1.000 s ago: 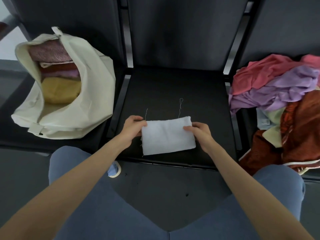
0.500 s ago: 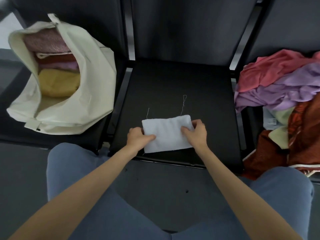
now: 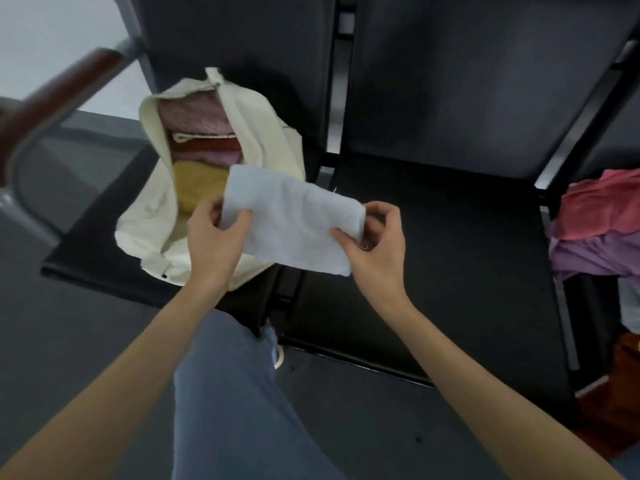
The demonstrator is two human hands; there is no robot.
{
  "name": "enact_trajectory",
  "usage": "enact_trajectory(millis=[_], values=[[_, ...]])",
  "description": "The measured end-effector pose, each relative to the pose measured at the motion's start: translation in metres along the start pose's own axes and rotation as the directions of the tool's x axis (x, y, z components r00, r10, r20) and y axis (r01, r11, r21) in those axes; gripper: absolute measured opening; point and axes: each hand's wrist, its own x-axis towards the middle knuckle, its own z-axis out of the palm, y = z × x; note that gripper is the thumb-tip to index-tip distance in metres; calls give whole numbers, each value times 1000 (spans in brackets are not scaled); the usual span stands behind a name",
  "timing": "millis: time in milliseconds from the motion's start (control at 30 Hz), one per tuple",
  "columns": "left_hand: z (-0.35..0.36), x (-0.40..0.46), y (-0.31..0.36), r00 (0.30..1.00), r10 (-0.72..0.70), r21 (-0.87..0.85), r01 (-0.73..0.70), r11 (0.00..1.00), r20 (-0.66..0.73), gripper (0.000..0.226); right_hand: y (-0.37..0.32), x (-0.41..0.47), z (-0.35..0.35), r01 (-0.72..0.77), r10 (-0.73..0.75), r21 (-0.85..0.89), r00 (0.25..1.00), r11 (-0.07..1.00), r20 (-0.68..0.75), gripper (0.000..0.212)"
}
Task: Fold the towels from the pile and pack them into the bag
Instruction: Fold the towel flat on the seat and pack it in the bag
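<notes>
Lifted off the middle seat where it lay half a second ago, the folded white towel (image 3: 294, 223) is now held in the air, carried leftward so that its far left corner overlaps the mouth of the bag (image 3: 242, 143). At the far left a brown-topped armrest (image 3: 52, 91) on a grey metal frame crosses the corner of the view, blurred. Next comes the left seat (image 3: 100, 216), black, carrying the cream cloth bag, which lies open toward the viewer; inside it sit stacked folded towels, a pink one (image 3: 194, 114) farthest, darker red and pink layers under it, and a yellow one (image 3: 199, 185) nearest. The left hand (image 3: 216, 237) grips the towel's left edge, thumb on top and fingers curled beneath, just in front of the bag's opening. The towel stretches tilted between both hands, its right end lower and nearer. The right hand (image 3: 375, 242) pinches the towel's right edge between thumb and curled fingers, above the middle seat (image 3: 450, 237). Below, a leg in blue trousers (image 3: 235, 393) and a bit of a shoe show over the grey floor (image 3: 69, 323). At the far right edge the pile of unfolded towels (image 3: 602, 223) rests on the right seat, coral pink over purple, with rust-brown cloth nearer.
</notes>
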Motion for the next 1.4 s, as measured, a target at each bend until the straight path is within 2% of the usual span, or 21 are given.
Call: enact_trajectory(millis=[67, 133, 300, 400, 533, 633, 667, 767, 900, 1033, 1100, 1167, 1267, 1300, 1333, 1400], values=[[-18, 24, 2, 996, 68, 31, -66, 997, -66, 25, -13, 4, 30, 82, -82, 18, 996, 996, 18, 52], [-28, 50, 0, 996, 46, 27, -45, 999, -70, 26, -21, 11, 56, 153, -153, 15, 988, 988, 28, 47], [-24, 112, -19, 989, -114, -6, 115, 993, 94, 34, -34, 47, 104, 181, -181, -3, 983, 983, 2, 38], [-15, 133, -33, 984, -117, 44, 112, 993, 132, 35, -37, 70, 124, 171, -172, -32, 985, 985, -7, 37], [-27, 158, -36, 998, 60, 227, -63, 972, 18, 21, -39, 93, 150, 151, -151, -46, 988, 987, 3, 37], [-54, 184, -38, 976, 219, 385, -200, 901, -5, 34, -37, 113, 180, 124, -121, -74, 992, 989, 47, 34], [-62, 194, -39, 974, 225, 432, -201, 879, -5, 38, -35, 119, 192, 92, -87, -80, 994, 993, 64, 34], [-76, 223, -46, 992, 122, 505, -94, 858, -22, 41, -24, 134, 226, 15, -1, -116, 993, 993, 117, 35], [-79, 242, -62, 996, 68, 524, -32, 851, -49, 35, -6, 147, 256, 101, -48, -299, 983, 949, 179, 36], [-70, 241, -78, 994, 87, 538, -41, 842, -59, 36, 8, 157, 268, 197, -122, -486, 976, 852, 182, 38], [-64, 241, -83, 990, 113, 579, -42, 814, -87, 36, 14, 158, 271, 246, -136, -588, 964, 771, 227, 44], [-59, 242, -86, 987, 125, 649, -28, 760, -104, 32, 19, 157, 276, 288, -108, -683, 950, 672, 294, 51], [-53, 242, -86, 985, 149, 760, -29, 649, -90, 18, 22, 149, 279, 313, -46, -752, 934, 580, 353, 45], [-54, 243, -86, 984, 162, 785, -40, 619, -78, 16, 25, 145, 279, 351, -116, -798, 934, 490, 339, 43], [-56, 244, -87, 982, 181, 800, -65, 597, -56, 17, 27, 140, 280, 392, -232, -850, 916, 353, 326, 41], [-65, 246, -91, 966, 260, 805, -163, 570, 12, 26, 22, 134, 278, 463, -388, -876, 838, 134, 384, 44]])
